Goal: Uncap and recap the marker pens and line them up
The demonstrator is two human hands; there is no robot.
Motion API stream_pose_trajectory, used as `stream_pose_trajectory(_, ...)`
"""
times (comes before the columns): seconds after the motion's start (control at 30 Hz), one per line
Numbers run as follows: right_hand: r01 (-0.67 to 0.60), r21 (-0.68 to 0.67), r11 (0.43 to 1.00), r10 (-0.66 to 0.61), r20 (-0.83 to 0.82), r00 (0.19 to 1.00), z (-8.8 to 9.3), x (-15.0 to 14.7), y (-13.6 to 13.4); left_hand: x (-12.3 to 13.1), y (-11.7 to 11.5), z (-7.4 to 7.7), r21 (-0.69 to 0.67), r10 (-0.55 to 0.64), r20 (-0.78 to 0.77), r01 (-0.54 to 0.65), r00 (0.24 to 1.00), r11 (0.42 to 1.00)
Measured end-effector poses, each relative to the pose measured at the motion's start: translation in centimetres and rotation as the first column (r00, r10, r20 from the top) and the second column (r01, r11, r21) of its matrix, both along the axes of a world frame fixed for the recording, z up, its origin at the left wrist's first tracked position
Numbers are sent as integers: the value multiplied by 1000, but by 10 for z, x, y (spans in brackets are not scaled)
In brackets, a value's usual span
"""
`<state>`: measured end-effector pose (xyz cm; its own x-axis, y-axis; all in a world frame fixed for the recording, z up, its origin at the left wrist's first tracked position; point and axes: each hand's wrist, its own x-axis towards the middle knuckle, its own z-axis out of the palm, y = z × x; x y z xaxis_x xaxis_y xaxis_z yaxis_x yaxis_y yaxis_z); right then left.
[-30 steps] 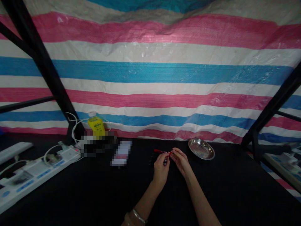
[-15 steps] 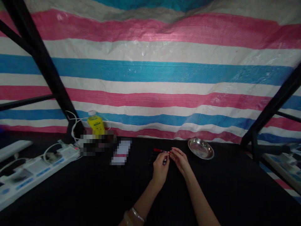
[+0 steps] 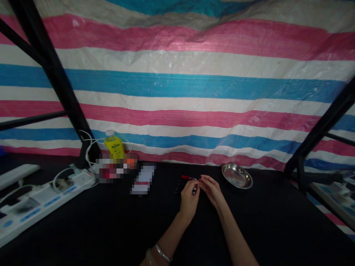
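Observation:
Above the black table, my left hand (image 3: 189,197) and my right hand (image 3: 213,191) meet at the fingertips. A small red piece (image 3: 200,180) is pinched between them; its exact kind is too small to make out. Under the fingers of my left hand pokes the end of a dark, shiny, pen-like thing (image 3: 194,190), mostly hidden by the hand. Just beyond the left knuckles lies a red marker-like stick (image 3: 186,177). Several dark pen-like sticks (image 3: 179,186) lie beside it, partly covered by my left hand.
A round metal dish (image 3: 237,176) stands right of my hands. To the left are a blurred-out phone-like object (image 3: 143,180), a yellow bottle (image 3: 114,146) and a white power strip (image 3: 47,199) with cables. Black frame posts (image 3: 59,85) and a striped sheet (image 3: 177,85) enclose the back.
Both hands stay almost in place, fingertips still together at the red piece. The right fingers have shifted very slightly. The whole view has moved a little.

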<state>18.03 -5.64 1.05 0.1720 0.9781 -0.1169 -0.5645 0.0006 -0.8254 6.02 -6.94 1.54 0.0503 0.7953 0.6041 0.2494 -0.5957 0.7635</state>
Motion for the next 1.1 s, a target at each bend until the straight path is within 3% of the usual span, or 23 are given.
stream_pose_trajectory(0.33,-137,52,989,134,59,989,2,-4,-3,-4,5,3,30,21,-85,-19,996,999)
stream_pose_trajectory(0.43,-39,22,999,38,50,998,-4,0,1,-10,8,8,38,117,-237,-111,965,993)
stream_pose_trajectory(0.57,156,-14,988,-156,29,987,-15,12,7,-24,16,12,80,244,-498,-236,832,968)
stream_pose_trajectory(0.7,267,19,964,-267,126,955,-24,15,11,-35,25,6,87,283,-626,-295,727,952)
stream_pose_trajectory(0.8,315,90,945,-327,321,889,-27,11,12,-37,30,-2,19,262,-671,-337,694,941)
stream_pose_trajectory(0.97,244,289,926,-377,654,656,-28,-2,9,-34,30,-9,-93,170,-660,-304,732,948)
stream_pose_trajectory(1.1,154,293,944,-320,692,647,-27,-9,8,-30,29,-10,-124,144,-644,-288,751,949)
